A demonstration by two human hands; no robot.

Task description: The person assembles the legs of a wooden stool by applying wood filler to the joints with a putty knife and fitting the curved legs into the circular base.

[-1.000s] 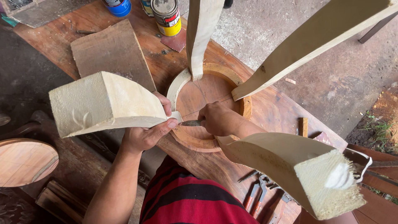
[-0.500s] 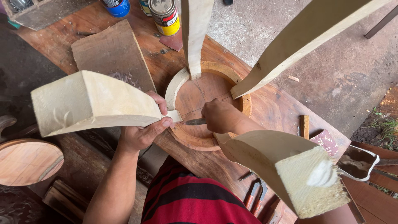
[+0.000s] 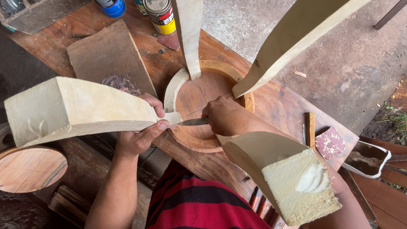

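Note:
A round reddish wooden seat lies upside down on the workbench, with several pale curved wooden legs rising from its rim toward me. My left hand grips the left leg near its joint with the seat. My right hand rests on the seat and holds a metal blade tool, whose tip points at the base of the left leg. Another leg in the foreground covers my right forearm.
A flat wooden board lies at the back left of the bench. Cans stand at the far edge. A round wooden disc sits at the lower left. A small stick and a sanding pad lie at right.
The view has shifted slightly; the left leg appears further left and lower. Both hands keep their grips in the same place at the joint.

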